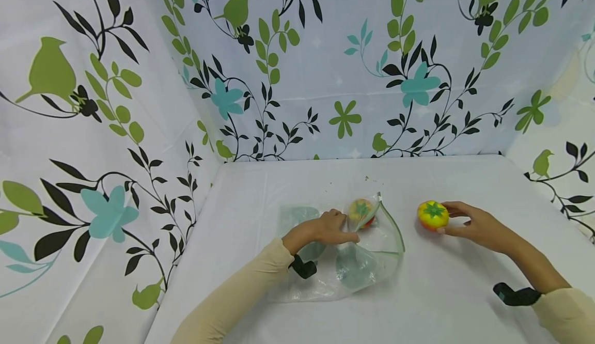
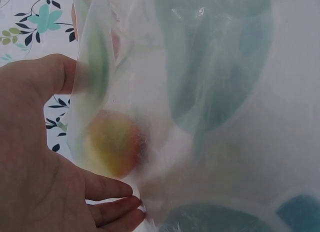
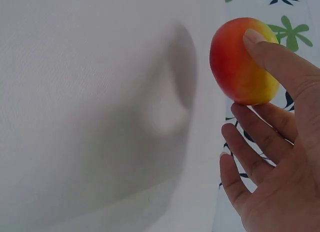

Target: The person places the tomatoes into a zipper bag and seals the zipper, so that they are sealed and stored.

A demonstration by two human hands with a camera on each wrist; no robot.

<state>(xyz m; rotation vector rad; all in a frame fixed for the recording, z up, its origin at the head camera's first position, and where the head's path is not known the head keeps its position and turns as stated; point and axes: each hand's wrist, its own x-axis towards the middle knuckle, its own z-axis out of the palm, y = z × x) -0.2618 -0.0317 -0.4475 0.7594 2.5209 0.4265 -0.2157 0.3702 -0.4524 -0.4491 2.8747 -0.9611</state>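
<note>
Clear plastic makes up the bag (image 1: pixel 346 269) on our white desk (image 1: pixel 455 292), with one yellow-and-red fruit (image 1: pixel 361 212) inside near its green-edged mouth. We judge the bagging about half done, since a second fruit (image 1: pixel 433 216) remains outside, to the right, held between the thumb and fingers of our right hand (image 1: pixel 481 228). Our left hand (image 1: pixel 321 229) touches the bag, though we cannot tell whether its fingers pinch the film.
</note>
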